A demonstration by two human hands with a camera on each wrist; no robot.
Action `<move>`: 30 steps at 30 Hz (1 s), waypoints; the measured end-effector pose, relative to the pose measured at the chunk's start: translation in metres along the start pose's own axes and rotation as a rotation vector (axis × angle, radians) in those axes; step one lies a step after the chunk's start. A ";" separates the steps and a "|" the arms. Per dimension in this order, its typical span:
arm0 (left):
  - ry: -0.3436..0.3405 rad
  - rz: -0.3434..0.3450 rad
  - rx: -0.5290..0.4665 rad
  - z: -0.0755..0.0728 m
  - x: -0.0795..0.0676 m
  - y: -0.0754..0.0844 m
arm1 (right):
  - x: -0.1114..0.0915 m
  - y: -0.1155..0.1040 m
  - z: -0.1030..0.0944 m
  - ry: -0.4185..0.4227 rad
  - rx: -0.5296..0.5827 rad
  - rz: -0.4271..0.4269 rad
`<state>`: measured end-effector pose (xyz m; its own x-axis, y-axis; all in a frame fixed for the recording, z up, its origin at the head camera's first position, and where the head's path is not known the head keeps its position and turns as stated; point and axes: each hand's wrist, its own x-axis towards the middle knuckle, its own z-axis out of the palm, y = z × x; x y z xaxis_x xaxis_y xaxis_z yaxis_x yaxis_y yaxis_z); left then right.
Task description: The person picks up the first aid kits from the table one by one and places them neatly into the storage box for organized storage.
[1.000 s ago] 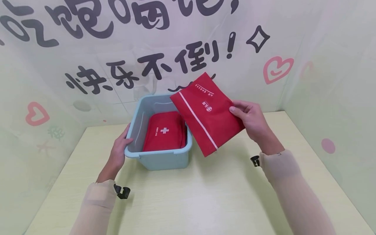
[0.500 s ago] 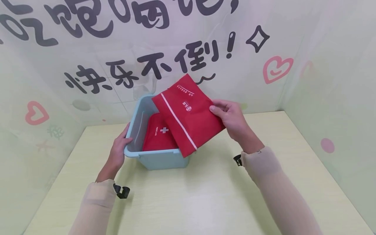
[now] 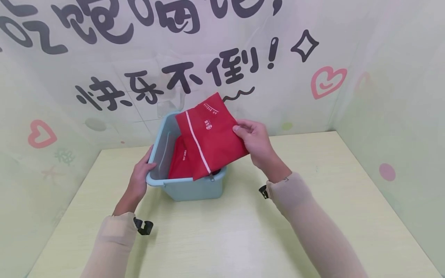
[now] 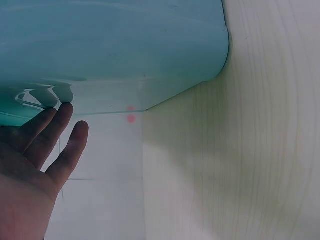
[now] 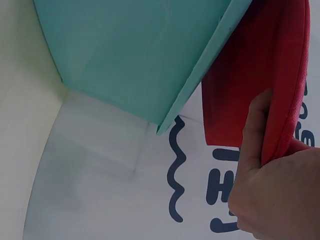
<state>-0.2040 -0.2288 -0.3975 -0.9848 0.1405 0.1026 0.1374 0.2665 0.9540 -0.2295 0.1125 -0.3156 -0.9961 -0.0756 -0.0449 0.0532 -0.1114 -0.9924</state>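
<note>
My right hand (image 3: 259, 144) pinches the right edge of a flat red zip pouch (image 3: 217, 139) with white print and a white zipper line. It hangs tilted over the open top of a light blue plastic bin (image 3: 194, 190). Inside the bin lies a red first aid bag (image 3: 179, 164), partly covered by the pouch. At the bin's left rim, my left hand (image 3: 140, 175) grips with the thumb over the edge. Below that rim in the left wrist view, the left fingers (image 4: 61, 122) reach up to the bin's outer side. The right wrist view shows the pouch (image 5: 285, 85) beside the bin's rim.
The bin stands on a pale wood-grain table (image 3: 236, 231) near the back wall. Behind it rises a white wall sheet (image 3: 222, 34) with large dark lettering and pink hearts. Pale side walls (image 3: 393, 127) flank the table.
My right hand has carried the pouch leftward, from the bin's right side to over its opening, covering more of the first aid bag. The left hand and the bin stay in place.
</note>
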 end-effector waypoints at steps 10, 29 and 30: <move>0.004 -0.005 0.012 0.001 0.000 0.000 | 0.003 0.009 0.030 0.060 0.004 0.029; 0.007 -0.008 0.031 0.002 0.000 0.001 | 0.002 0.024 0.072 0.151 -0.027 0.039; 0.008 -0.006 0.032 0.002 -0.001 0.001 | 0.002 0.025 0.074 0.155 -0.039 0.035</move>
<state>-0.2031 -0.2271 -0.3967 -0.9864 0.1313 0.0991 0.1346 0.2980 0.9450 -0.2253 0.0368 -0.3316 -0.9927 0.0754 -0.0939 0.0885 -0.0721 -0.9935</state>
